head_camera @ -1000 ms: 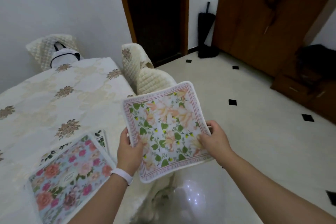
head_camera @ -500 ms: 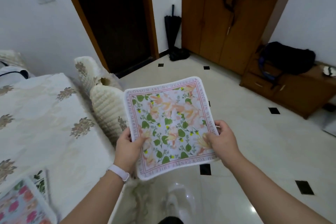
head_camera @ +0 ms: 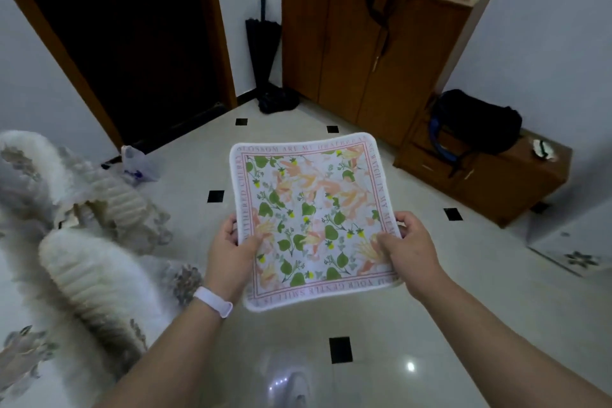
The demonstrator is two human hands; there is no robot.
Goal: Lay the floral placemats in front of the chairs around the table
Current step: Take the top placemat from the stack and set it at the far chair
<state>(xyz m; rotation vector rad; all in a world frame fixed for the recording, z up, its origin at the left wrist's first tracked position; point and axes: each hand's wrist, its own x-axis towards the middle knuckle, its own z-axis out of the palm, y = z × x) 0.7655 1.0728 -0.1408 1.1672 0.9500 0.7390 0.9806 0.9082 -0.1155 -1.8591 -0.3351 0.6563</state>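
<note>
A placemat [head_camera: 311, 219] is gripped at its side edges by the left hand [head_camera: 228, 252] and the right hand [head_camera: 407, 248], thumbs on top.
It is held nearly flat in the air above the tiled floor [head_camera: 463, 275], right of two padded chairs [head_camera: 96, 278]. A white band [head_camera: 213, 301] is worn on the left wrist. An umbrella [head_camera: 263, 43] is leaned beside a cabinet [head_camera: 347, 53].

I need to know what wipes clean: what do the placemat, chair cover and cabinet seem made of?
Placemat: probably soft printed cloth, matte; its edges sag and curl. Chair cover: quilted cream fabric, ribbed stitching, though blurred. Cabinet: brown wood or veneer, low sheen; grain unclear.
</note>
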